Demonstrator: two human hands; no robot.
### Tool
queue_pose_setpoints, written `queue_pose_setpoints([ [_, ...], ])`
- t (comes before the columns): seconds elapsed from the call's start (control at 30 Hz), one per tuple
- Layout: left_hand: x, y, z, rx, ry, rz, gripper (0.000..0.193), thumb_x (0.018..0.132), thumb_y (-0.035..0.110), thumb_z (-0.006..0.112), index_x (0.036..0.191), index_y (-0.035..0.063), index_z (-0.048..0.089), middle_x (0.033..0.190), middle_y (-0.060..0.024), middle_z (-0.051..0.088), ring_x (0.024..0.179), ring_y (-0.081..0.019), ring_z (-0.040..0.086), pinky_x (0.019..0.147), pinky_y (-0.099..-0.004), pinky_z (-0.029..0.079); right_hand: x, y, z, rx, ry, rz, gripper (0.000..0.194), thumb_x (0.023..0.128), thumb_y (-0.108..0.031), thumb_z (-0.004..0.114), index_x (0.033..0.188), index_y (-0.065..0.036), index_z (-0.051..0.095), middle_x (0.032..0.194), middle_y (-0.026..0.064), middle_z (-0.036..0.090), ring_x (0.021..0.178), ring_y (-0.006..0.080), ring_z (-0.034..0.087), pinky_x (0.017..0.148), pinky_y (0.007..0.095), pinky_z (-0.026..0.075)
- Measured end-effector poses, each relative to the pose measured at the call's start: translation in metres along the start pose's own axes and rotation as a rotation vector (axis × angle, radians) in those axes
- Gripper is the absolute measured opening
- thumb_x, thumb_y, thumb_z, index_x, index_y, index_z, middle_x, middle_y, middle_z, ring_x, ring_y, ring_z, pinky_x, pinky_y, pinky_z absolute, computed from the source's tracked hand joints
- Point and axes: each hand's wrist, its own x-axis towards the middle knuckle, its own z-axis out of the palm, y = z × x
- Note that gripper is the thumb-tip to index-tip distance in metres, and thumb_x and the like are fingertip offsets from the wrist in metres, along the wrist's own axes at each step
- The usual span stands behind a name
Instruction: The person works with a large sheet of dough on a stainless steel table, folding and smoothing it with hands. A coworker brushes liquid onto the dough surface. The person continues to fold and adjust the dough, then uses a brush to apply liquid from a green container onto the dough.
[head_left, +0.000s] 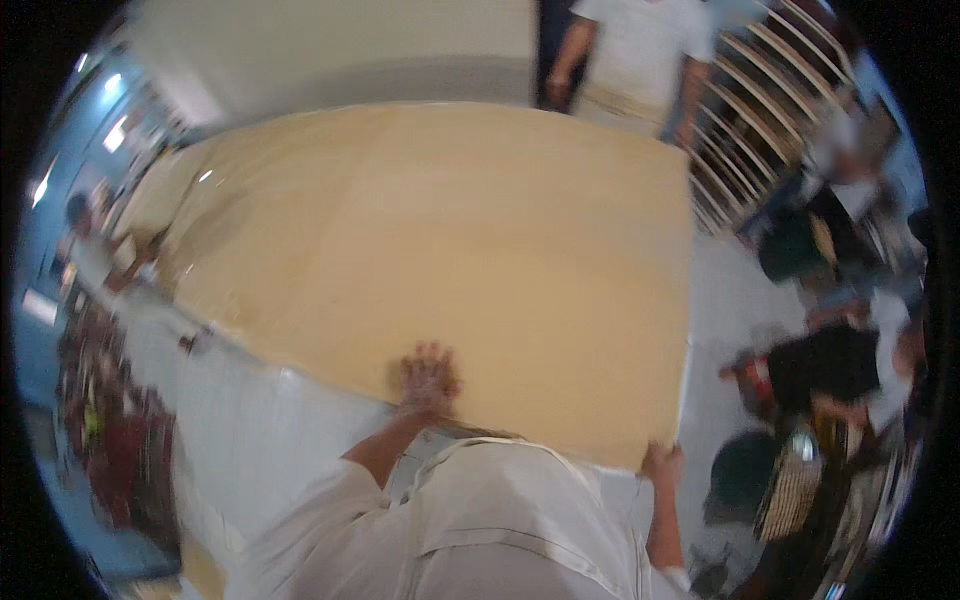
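Note:
A large pale yellow sheet (465, 247), of cloth or paper, covers a wide table in front of me. My left hand (430, 381) presses palm down on it near the close edge, fingers spread and slightly blurred. At the near right corner, my right hand (661, 461) is closed on the sheet's edge; its fingertips are partly hidden. Folds and small bright glints mark the sheet's left part. A thin thread-like line hangs beside my right wrist.
Across the table stands a person in a white shirt (645, 52), near a slatted rack (765, 112). Another person (97, 255) is at the table's left end. Seated people, dark green stools (742, 476) and a woven panel (789, 495) are at the right.

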Motion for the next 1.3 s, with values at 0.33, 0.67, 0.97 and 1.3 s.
queue_pose_setpoints([
  [0.33,0.049,0.095,-0.026,-0.725,-0.368,0.121,0.069,0.101,0.048,0.066,0.152,0.0042,0.052,0.150,-0.0268,0.058,0.135,-0.0416,0.060,0.109,-0.0552,0.051,-0.040,-0.069,0.016,0.989,-0.236,0.224,0.047,0.104,-0.009,0.059,0.149,-0.003,0.050,0.138,0.0207,0.064,0.122,0.0350,0.068,0.102,0.0486,0.060],
  [0.67,0.138,0.150,-0.019,-1.131,-0.977,-0.035,0.062,0.095,0.030,0.072,0.144,-0.0039,0.055,0.116,-0.0147,0.073,0.104,-0.0240,0.070,0.093,-0.0371,0.057,-0.028,-0.205,0.072,0.461,-0.822,-0.075,0.017,0.102,-0.017,0.069,0.105,-0.003,0.077,0.099,0.0045,0.075,0.086,0.0113,0.064,0.076,0.0280,0.054],
  [0.97,0.119,0.208,-0.217,-0.834,-0.963,0.512,0.074,0.092,0.019,0.068,0.159,0.0012,0.043,0.106,-0.0218,0.075,0.092,-0.0310,0.071,0.087,-0.0425,0.056,0.205,-0.253,0.198,1.738,-0.614,0.416,0.048,0.115,-0.045,0.046,0.137,-0.004,0.059,0.116,0.0110,0.067,0.105,0.0210,0.064,0.093,0.0410,0.051],
  [1.3,0.148,0.108,-0.259,-0.815,-1.086,0.322,0.047,0.099,0.025,0.076,0.134,-0.0024,0.061,0.102,-0.0224,0.073,0.096,-0.0309,0.072,0.082,-0.0409,0.056,0.354,-0.272,0.287,1.193,-0.255,0.373,0.053,0.112,-0.048,0.048,0.142,-0.006,0.054,0.126,0.0127,0.061,0.114,0.0239,0.058,0.099,0.0444,0.046],
])
